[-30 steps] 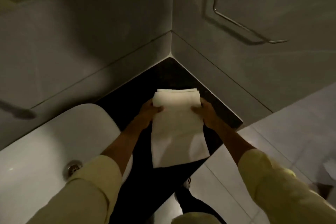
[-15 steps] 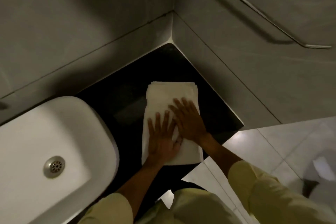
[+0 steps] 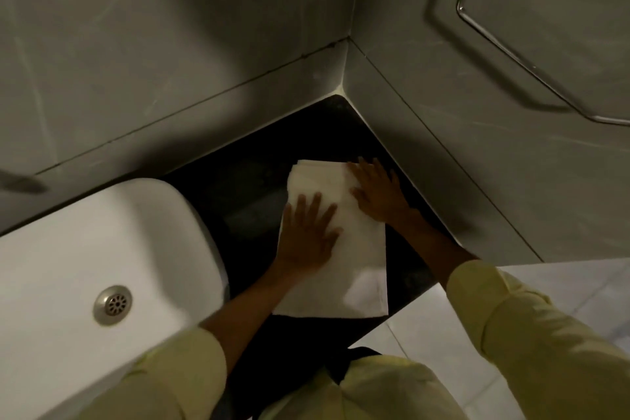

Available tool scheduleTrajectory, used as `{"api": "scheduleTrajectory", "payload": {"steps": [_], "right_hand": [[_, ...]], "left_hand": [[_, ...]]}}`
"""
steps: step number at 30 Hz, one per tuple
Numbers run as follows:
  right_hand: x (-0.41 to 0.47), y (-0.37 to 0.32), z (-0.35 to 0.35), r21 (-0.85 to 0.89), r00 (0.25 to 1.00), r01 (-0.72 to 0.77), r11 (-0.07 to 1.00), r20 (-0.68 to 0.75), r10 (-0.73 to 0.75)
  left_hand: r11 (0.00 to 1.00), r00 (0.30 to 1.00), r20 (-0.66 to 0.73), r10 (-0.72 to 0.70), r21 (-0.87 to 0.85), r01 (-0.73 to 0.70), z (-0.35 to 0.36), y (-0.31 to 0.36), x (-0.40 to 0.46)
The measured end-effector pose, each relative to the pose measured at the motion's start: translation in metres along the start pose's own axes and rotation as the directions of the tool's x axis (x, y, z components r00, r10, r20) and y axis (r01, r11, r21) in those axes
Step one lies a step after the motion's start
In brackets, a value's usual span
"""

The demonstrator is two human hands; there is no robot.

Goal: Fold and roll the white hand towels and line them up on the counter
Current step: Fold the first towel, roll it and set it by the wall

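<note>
A white towel (image 3: 354,259) lies flat on the dark counter (image 3: 238,201), folded into a long strip that runs from the near edge toward the corner where the two grey walls (image 3: 170,44) meet. Its far end shows several stacked layers.

Both hands lie palm-down on it. The left hand (image 3: 308,237) rests on the strip's left half near the middle, fingers spread and flat on the cloth — not gripping. The right hand (image 3: 378,194) sits farther along, over the right edge near the far end, fingers also spread and pressed flat; the two hands are just beside each other, not touching as far as can be seen.

A white sink (image 3: 85,249) with a metal drain (image 3: 113,304) stands to the left of the towel, apart from it. A chrome rail (image 3: 511,54) hangs on the right wall. Pale yellow sleeves (image 3: 531,334) cover both forearms partway.
</note>
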State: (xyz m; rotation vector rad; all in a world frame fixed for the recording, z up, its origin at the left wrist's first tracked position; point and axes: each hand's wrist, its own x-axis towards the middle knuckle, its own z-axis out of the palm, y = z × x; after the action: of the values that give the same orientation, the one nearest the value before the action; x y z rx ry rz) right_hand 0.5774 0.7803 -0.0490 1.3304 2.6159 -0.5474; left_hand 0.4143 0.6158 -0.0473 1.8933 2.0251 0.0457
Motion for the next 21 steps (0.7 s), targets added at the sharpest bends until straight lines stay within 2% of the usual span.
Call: {"api": "scheduleTrajectory", "payload": {"steps": [2,4,7,9,12,14,16,18,21], "right_hand": [[0.017,0.003,-0.017,0.017,0.995,-0.081,0.997,0.055,0.080],[0.034,0.007,-0.032,0.060,0.987,-0.107,0.992,0.130,0.099],[0.052,0.010,-0.048,0.285,0.954,-0.200,0.937,0.276,0.120],[0.060,0.009,-0.056,0.277,0.924,-0.241,0.930,0.360,0.132],[0.066,0.009,-0.067,0.228,0.910,-0.208,0.951,0.402,0.102],[0.068,0.012,-0.066,0.269,0.920,-0.151,0.951,0.390,0.036],[0.065,0.014,-0.067,0.299,0.926,-0.105,0.948,0.377,-0.016],[0.059,0.013,-0.071,0.310,0.921,-0.085,0.947,0.388,-0.044],[0.051,0.016,-0.073,0.215,0.924,-0.038,0.976,0.380,-0.047]], "left_hand": [[1.000,1.000,-0.008,-0.001,0.018,0.001,-0.017,-0.018,0.035],[1.000,0.998,0.063,0.008,0.000,-0.008,-0.038,-0.034,0.073],[0.996,0.985,0.175,-0.009,-0.084,0.024,-0.071,-0.048,0.118],[0.979,0.968,0.250,-0.026,-0.190,0.076,-0.087,-0.054,0.136],[0.968,0.909,0.417,0.006,-0.231,0.100,-0.100,-0.056,0.154],[0.968,0.892,0.451,0.037,-0.238,0.080,-0.101,-0.054,0.158],[0.950,0.891,0.439,0.111,-0.310,0.035,-0.098,-0.051,0.155],[0.931,0.916,0.344,0.206,-0.357,-0.075,-0.092,-0.052,0.150],[0.931,0.935,0.213,0.282,-0.295,-0.213,-0.091,-0.052,0.136]]}}
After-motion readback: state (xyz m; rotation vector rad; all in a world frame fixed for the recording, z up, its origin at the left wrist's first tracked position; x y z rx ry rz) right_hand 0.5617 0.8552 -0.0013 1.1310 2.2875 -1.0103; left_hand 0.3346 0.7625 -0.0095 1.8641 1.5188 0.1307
